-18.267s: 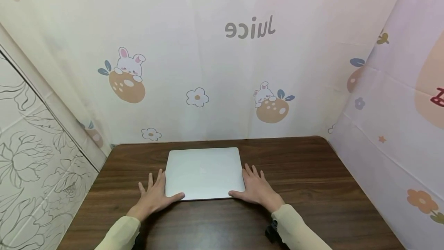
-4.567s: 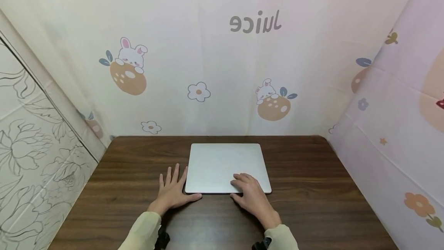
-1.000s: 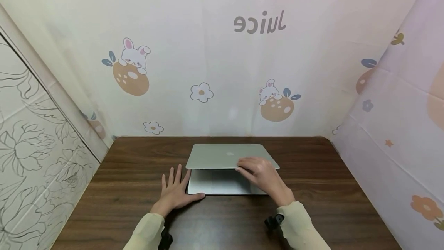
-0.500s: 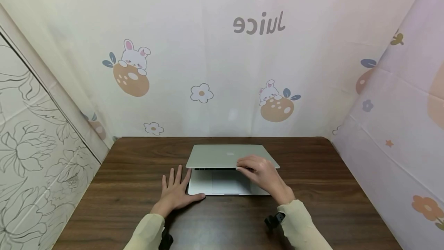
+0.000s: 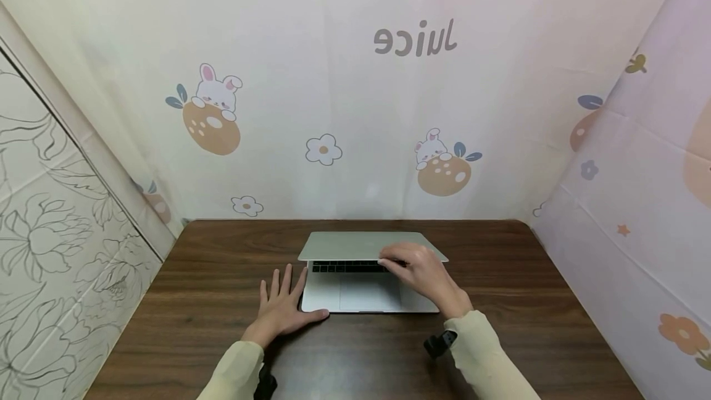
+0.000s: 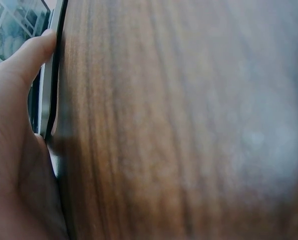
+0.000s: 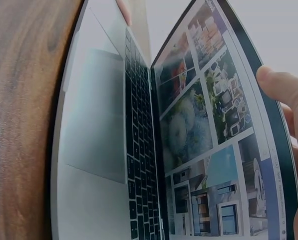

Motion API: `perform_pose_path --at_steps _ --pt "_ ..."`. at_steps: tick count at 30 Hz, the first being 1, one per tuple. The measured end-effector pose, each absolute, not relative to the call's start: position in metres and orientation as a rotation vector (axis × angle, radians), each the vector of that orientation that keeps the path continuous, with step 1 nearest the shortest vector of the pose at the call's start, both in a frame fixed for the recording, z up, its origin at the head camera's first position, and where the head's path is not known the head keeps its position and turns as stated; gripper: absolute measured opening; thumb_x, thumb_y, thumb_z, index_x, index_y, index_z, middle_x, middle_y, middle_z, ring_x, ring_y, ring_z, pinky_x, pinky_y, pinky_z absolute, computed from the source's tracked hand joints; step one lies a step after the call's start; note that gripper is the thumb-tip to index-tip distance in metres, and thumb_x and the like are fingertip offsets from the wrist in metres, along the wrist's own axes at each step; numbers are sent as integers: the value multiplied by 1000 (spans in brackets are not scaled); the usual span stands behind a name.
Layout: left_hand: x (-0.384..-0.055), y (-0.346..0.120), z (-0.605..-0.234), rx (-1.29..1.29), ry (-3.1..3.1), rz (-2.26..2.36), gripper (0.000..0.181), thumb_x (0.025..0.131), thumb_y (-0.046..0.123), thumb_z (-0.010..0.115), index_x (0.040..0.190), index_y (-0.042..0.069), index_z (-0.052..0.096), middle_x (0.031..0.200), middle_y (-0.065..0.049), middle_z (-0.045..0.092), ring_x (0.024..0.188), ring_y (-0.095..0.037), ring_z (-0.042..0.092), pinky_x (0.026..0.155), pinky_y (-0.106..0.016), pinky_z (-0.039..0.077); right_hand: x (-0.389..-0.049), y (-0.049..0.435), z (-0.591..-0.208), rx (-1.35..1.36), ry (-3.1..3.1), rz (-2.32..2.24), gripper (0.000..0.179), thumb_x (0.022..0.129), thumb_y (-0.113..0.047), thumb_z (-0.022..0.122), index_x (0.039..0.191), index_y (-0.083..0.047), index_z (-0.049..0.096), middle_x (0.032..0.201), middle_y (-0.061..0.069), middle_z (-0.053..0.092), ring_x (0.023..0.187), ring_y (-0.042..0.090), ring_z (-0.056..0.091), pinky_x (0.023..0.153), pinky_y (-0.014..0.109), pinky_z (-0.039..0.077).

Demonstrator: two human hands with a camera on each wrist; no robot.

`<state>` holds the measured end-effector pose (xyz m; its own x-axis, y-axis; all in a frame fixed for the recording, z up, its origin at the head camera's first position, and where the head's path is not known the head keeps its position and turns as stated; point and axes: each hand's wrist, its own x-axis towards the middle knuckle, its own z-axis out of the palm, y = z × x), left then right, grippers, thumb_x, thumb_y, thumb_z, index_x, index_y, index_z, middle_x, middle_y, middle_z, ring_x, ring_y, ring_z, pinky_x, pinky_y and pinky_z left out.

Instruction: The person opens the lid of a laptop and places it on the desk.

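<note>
Laptop [image 5: 371, 294] on the tabletop [image 5: 213, 283], set toward its far edge, should feel fairly light but stiff, its smooth shell a little slippery and its screen [image 7: 188, 120] the fragile part. Good holds would be the rim of the lid [image 5: 344, 245] and the corners of the base [image 5: 322, 296]. The right hand [image 5: 421, 269] pinches the lid's front rim, thumb on the screen side; the left hand [image 5: 280, 308] — fingers straight and spread — touches the base's front-left corner. The long axis runs left to right — keyboard [image 7: 139, 135] facing up, lid slanting over it.
</note>
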<state>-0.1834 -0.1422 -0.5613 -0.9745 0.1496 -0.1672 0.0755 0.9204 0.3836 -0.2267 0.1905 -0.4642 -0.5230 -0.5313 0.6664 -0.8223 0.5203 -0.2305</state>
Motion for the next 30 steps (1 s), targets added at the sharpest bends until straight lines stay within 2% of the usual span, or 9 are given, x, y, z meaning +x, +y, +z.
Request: perform_pose_path --at_steps 9,16,23,30 --pt "-187 -142 -567 188 2884 611 122 74 93 55 167 28 12 174 -14 -3 159 -45 -10 119 -70 -14 -231 190 -457 1102 -2256 722 11 88 -13 82 99 -14 80 93 -5 78 80 9 72 68 29 58" --pt "-187 -145 -568 203 2871 624 123 73 96 51 167 29 9 174 -13 -7 158 -44 -13 119 -69 -17 -232 186 -449 1078 -2320 711 10 92 -17 79 100 -13 80 94 -5 79 81 8 73 69 30 59" --pt "-189 -146 -567 200 2863 637 123 73 94 55 168 27 12 174 -15 -4 158 -46 -10 118 -71 -16 -233 185 -443 1069 -2333 636 14 89 -16 81 103 -12 80 97 -1 79 86 13 74 73 33 61" --pt "-192 -147 -576 178 2873 589 124 72 96 53 167 31 9 174 -10 -7 159 -42 -12 120 -69 -13 -241 185 -438 1067 -2313 587 12 90 -15 80 102 -13 78 91 -1 77 78 12 72 67 30 59"
